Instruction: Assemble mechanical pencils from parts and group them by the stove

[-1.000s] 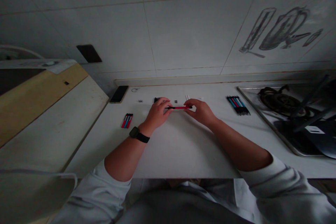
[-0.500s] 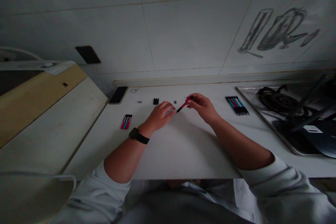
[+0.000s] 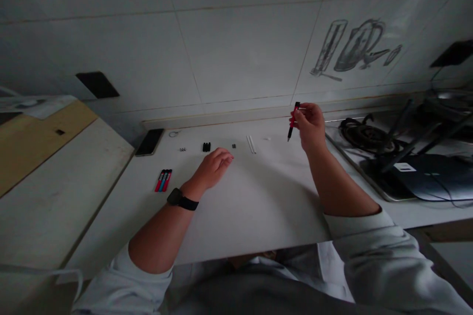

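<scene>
My right hand [image 3: 311,125] is raised above the white counter [image 3: 251,192] and closed round a red pen [image 3: 293,121] that points tip-down, near the hob's left edge. My left hand [image 3: 213,166] rests low over the counter with its fingers loosely curled and nothing visible in it; a black watch [image 3: 181,199] sits on that wrist. Just beyond the left hand lie small black pen parts [image 3: 206,147], tiny springs [image 3: 182,149] and thin white refill tubes [image 3: 251,144]. Three red and blue pens [image 3: 163,180] lie together to the left.
A dark phone [image 3: 149,142] lies at the back left of the counter. A gas hob [image 3: 373,140] with a dark flat item [image 3: 428,177] on it fills the right side. A lower wooden-topped surface [image 3: 44,142] stands to the left. A tiled wall runs behind.
My right hand lifted the red pen away from my left hand, up and to the right. My left hand let go of it and stayed low. The view swung right.
</scene>
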A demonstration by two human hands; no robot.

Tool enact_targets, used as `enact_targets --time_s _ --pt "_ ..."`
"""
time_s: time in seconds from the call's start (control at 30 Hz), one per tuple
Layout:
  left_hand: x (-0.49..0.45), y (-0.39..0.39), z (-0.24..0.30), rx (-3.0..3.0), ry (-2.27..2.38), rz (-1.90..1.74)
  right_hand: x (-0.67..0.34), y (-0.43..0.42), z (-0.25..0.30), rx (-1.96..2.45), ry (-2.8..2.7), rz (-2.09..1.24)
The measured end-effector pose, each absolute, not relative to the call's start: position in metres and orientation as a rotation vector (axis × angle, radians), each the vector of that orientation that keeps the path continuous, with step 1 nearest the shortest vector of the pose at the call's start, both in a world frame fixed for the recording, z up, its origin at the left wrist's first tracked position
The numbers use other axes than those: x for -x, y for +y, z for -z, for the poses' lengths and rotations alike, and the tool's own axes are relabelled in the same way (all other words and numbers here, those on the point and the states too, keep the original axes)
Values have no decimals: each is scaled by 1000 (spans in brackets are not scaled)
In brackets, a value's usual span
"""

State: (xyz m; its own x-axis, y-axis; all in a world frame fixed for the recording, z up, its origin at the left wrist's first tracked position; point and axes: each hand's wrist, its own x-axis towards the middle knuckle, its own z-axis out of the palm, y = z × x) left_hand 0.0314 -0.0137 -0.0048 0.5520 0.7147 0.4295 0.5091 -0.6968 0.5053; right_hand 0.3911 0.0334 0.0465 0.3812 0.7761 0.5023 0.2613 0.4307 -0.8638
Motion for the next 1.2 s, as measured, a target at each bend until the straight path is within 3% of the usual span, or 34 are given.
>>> enact_targets --time_s 0.2,0.43,0.8,1.03,1.2 --pt "-32 -12 6 -2460 1008 -876 -437 35 -42 1619 -1361 -150" --pt "-34 -13 6 -2458 1031 -854 -433 39 -8 2206 -1735 -208" --pt "-33 -13 7 -2448 1017 -841 -444 44 -3 2330 -1915 -213" --pt "-33 -15 6 -2444 1023 -823 -440 44 -12 2487 -2098 -470" --pt "-33 -14 7 -2428 1033 -795 -454 43 -23 2531 -2054 -385"
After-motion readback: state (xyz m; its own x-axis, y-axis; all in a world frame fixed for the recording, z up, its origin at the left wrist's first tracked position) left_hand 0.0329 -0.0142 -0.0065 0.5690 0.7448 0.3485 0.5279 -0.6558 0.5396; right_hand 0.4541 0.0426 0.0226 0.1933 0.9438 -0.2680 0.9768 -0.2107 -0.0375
